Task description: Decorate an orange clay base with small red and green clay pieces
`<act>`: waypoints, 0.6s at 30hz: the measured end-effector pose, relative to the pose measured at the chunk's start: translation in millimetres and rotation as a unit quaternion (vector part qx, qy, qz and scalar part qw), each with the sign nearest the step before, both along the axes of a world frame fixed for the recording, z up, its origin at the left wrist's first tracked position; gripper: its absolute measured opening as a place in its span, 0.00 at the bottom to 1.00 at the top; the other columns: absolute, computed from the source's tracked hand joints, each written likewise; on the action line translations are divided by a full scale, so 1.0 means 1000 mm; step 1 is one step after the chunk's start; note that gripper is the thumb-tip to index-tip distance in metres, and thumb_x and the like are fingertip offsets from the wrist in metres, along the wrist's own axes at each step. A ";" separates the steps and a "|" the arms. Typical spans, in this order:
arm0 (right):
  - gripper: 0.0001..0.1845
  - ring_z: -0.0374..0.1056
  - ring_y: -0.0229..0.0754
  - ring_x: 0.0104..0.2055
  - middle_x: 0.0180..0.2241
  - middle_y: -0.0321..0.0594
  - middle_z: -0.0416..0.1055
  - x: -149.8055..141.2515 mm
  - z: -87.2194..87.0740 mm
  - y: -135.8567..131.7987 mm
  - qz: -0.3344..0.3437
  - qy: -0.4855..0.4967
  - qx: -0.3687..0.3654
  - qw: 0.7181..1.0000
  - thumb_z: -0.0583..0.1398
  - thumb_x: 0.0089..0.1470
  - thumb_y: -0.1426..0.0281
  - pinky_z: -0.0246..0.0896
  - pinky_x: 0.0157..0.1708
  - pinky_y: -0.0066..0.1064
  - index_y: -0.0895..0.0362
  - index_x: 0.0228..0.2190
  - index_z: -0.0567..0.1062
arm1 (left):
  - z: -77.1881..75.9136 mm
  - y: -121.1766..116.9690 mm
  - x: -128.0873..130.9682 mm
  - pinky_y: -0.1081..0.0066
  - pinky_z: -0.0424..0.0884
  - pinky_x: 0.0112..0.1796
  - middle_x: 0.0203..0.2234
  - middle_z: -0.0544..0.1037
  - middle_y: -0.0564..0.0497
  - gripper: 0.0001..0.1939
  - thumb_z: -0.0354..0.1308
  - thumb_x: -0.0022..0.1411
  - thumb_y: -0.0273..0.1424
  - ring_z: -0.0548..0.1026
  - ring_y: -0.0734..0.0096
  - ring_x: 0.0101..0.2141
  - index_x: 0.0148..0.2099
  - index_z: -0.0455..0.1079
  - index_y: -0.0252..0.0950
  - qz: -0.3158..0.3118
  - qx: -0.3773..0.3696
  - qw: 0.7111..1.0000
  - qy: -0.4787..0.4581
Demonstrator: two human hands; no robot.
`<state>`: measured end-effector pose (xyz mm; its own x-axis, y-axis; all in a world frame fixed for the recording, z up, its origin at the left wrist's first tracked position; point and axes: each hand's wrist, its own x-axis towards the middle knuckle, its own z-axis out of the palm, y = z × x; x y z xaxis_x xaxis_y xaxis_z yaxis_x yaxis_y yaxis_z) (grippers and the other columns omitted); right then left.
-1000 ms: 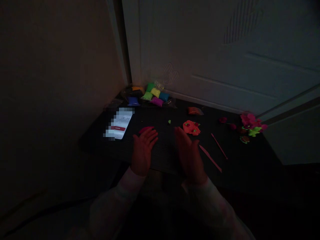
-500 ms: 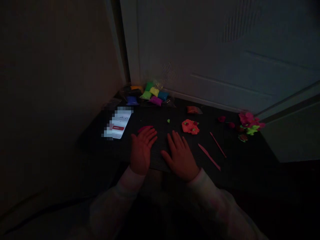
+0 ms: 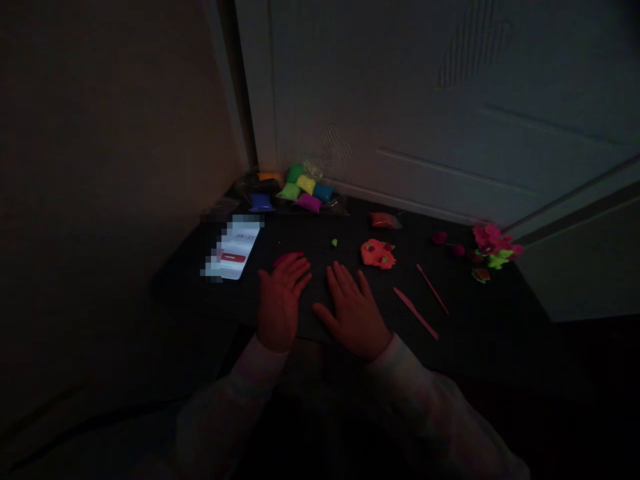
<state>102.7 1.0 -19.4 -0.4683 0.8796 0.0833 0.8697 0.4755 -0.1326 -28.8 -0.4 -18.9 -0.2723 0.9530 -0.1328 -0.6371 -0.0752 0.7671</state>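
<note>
My left hand (image 3: 281,303) is open with its palm turned up, fingers stretched away from me. Just behind its fingertips lies a pink-red piece (image 3: 287,258), partly covered by the hand, so its kind is unclear. Palm down and fingers apart, my right hand (image 3: 356,310) is over the near part of the dark table, holding nothing. A small green lump of clay (image 3: 335,243) lies beyond the two hands. Off the right fingertips sits an orange clay piece (image 3: 376,255) with small red and green bits on it.
Two pink modelling tools, a knife-shaped one (image 3: 415,313) and a thin stick (image 3: 433,289), lie at right. Pink and green clay flowers (image 3: 495,243) stand at the far right. Bags of coloured clay (image 3: 306,185) line the back; an orange packet (image 3: 384,221) lies nearby. A lit phone (image 3: 235,248) rests left.
My right hand has shifted slightly left, towards the left hand. The whole view has moved a little; the things on the table stay in place.
</note>
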 end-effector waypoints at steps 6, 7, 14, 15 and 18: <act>0.37 0.43 0.48 0.61 0.59 0.51 0.47 0.002 0.000 0.004 0.001 0.011 -0.005 1.000 0.41 0.55 0.52 0.32 0.58 0.47 0.67 0.56 0.52 | 0.000 0.000 0.000 0.61 0.61 0.49 0.45 0.71 0.44 0.29 0.33 0.60 0.50 0.68 0.64 0.47 0.43 0.68 0.37 -0.010 -0.001 1.000 -0.008; 0.37 0.44 0.49 0.61 0.59 0.53 0.48 0.006 0.000 0.005 -0.009 0.010 -0.004 1.000 0.42 0.55 0.53 0.32 0.57 0.48 0.69 0.56 0.52 | 0.000 0.000 0.000 0.61 0.61 0.49 0.45 0.72 0.44 0.29 0.34 0.59 0.50 0.68 0.64 0.47 0.43 0.68 0.37 -0.010 0.001 1.000 -0.011; 0.36 0.45 0.45 0.60 0.59 0.48 0.50 -0.009 0.000 0.002 0.031 0.019 -0.009 0.999 0.43 0.54 0.51 0.37 0.58 0.43 0.64 0.56 0.54 | 0.000 0.001 -0.001 0.61 0.61 0.49 0.45 0.72 0.44 0.29 0.35 0.59 0.51 0.69 0.63 0.47 0.42 0.68 0.37 -0.003 -0.004 1.000 -0.013; 0.36 0.45 0.44 0.60 0.59 0.47 0.51 -0.011 0.000 0.002 0.038 0.021 -0.009 0.999 0.43 0.54 0.51 0.37 0.58 0.42 0.62 0.56 0.54 | 0.000 0.001 -0.002 0.61 0.61 0.49 0.46 0.71 0.44 0.29 0.35 0.59 0.51 0.68 0.63 0.47 0.42 0.68 0.37 -0.004 -0.007 1.000 -0.012; 0.36 0.45 0.46 0.60 0.58 0.50 0.51 -0.004 0.000 0.006 0.025 0.021 -0.007 0.999 0.44 0.55 0.52 0.37 0.57 0.44 0.64 0.56 0.54 | 0.000 0.001 -0.002 0.60 0.61 0.49 0.46 0.71 0.44 0.29 0.35 0.59 0.51 0.68 0.63 0.47 0.42 0.68 0.37 -0.004 -0.009 1.000 -0.008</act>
<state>99.2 6.8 -19.1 -0.5077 0.8567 0.0912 0.8384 0.5157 -0.1764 -30.5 0.4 -18.7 -0.2627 0.9526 -0.1536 -0.6500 -0.0571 0.7578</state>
